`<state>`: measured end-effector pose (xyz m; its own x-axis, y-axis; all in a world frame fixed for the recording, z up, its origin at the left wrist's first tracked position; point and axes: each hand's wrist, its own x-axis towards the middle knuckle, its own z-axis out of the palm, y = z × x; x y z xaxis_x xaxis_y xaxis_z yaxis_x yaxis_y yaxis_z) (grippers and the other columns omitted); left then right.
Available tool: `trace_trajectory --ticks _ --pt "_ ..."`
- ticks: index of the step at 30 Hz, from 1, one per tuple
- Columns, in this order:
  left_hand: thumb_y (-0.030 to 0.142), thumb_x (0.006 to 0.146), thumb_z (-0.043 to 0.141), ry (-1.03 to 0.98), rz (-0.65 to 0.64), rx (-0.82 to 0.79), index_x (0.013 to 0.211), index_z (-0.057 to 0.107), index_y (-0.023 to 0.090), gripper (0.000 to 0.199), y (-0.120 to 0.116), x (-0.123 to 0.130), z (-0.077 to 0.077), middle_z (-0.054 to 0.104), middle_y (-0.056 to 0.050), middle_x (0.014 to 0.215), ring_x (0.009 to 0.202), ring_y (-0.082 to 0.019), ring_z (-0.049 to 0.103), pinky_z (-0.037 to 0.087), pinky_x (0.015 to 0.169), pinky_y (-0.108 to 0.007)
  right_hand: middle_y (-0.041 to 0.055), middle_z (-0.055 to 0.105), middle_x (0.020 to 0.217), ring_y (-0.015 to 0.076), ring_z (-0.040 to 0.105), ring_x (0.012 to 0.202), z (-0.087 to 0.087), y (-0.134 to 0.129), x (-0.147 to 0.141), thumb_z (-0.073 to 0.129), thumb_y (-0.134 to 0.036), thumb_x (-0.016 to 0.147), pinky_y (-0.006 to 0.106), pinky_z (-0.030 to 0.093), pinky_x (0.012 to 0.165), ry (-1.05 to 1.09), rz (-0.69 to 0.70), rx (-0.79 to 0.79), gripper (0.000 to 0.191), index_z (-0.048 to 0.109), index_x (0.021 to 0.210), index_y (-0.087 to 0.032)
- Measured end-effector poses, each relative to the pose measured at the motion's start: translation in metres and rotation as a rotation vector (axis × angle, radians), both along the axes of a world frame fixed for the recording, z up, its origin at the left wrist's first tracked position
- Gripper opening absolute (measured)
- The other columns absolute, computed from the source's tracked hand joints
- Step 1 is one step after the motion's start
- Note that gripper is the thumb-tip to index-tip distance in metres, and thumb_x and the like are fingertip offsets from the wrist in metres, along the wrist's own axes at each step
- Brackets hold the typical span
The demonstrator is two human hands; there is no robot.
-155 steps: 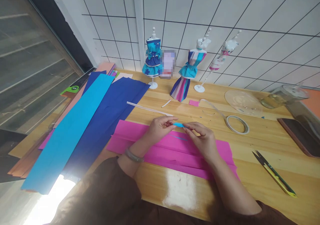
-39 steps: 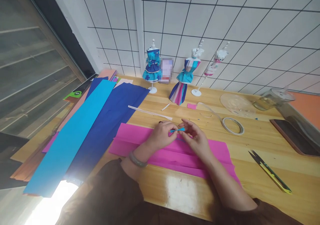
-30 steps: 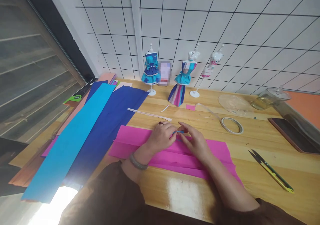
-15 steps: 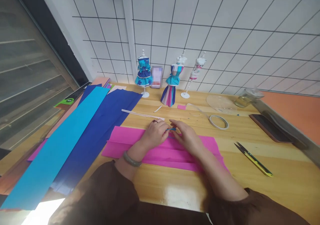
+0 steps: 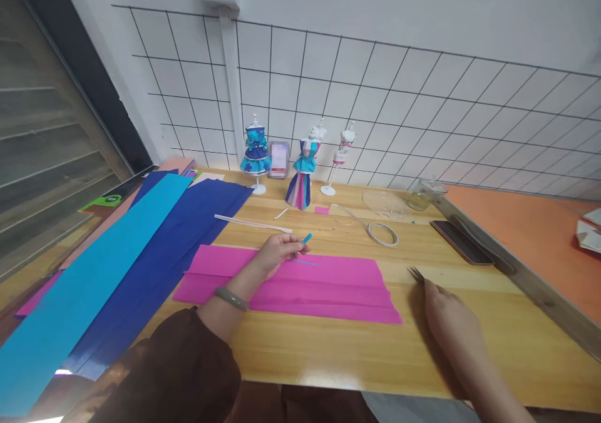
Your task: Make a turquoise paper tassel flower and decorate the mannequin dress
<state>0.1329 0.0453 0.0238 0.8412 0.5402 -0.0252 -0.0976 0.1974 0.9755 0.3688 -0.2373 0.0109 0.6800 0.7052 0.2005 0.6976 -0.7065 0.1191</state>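
My left hand (image 5: 280,249) is closed on a small blue strip (image 5: 307,238), whose end sticks out past the fingertips, above the back edge of the pink paper (image 5: 323,288). A thin blue piece (image 5: 307,263) lies on that paper. At the right, my right hand (image 5: 446,313) is closed around the thread snips; only their dark blades (image 5: 416,274) show ahead of the fingers, pointing to the upper left.
Blue sheets (image 5: 164,248) lie at the left. Dressed mini mannequins (image 5: 300,166) stand along the wall beside a phone (image 5: 278,160). A tape roll (image 5: 382,234), a glass jar (image 5: 425,194) and a dark flat case (image 5: 461,243) are at the right.
My right hand has left the blue strip, moved right and taken hold of the snips. My left hand still holds the strip. The view has tilted up and turned right.
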Motion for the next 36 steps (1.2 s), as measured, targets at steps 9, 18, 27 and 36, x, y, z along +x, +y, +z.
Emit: trace_trajectory --ticks 9,18,27,36 --pt "0.02 0.067 0.067 -0.163 -0.261 -0.437 0.076 0.062 0.01 0.014 0.002 -0.01 0.006 0.064 -0.008 0.077 0.071 -0.013 0.057 0.041 0.07 -0.028 0.0069 0.062 0.073 0.0181 0.056 0.062 0.028 0.045 -0.033 0.042 -0.038 0.08 0.027 0.04 0.056 0.679 0.098 0.532 0.03 0.057 0.095 -0.016" --pt "0.013 0.069 0.065 -0.198 -0.175 -0.456 0.083 0.065 0.009 0.014 -0.001 -0.008 0.008 0.064 -0.012 0.099 0.094 -0.018 0.057 0.041 0.083 -0.031 -0.008 0.029 0.052 0.0057 0.023 0.039 0.046 0.151 -0.097 0.04 -0.056 0.081 0.021 0.016 0.038 1.581 0.381 0.611 0.04 0.052 0.082 -0.017" --pt "0.01 0.07 0.063 -0.252 -0.181 -0.464 0.075 0.06 0.01 0.006 -0.01 -0.006 0.008 0.065 -0.011 0.097 0.099 -0.024 0.059 0.034 0.097 -0.046 -0.0068 0.029 0.051 0.0074 0.024 0.043 0.03 0.149 -0.108 0.042 -0.052 0.083 0.023 0.019 0.042 1.591 0.464 0.612 0.039 0.039 0.061 -0.019" --pt "0.015 0.068 0.066 -0.209 -0.166 -0.388 0.074 0.058 0.011 0.011 -0.011 -0.006 0.008 0.065 -0.011 0.092 0.089 -0.022 0.062 0.039 0.091 -0.044 -0.0062 0.031 0.056 0.008 0.025 0.049 0.032 0.145 -0.11 0.044 -0.049 0.084 0.024 0.02 0.047 1.532 0.563 0.572 0.037 0.039 0.064 -0.019"
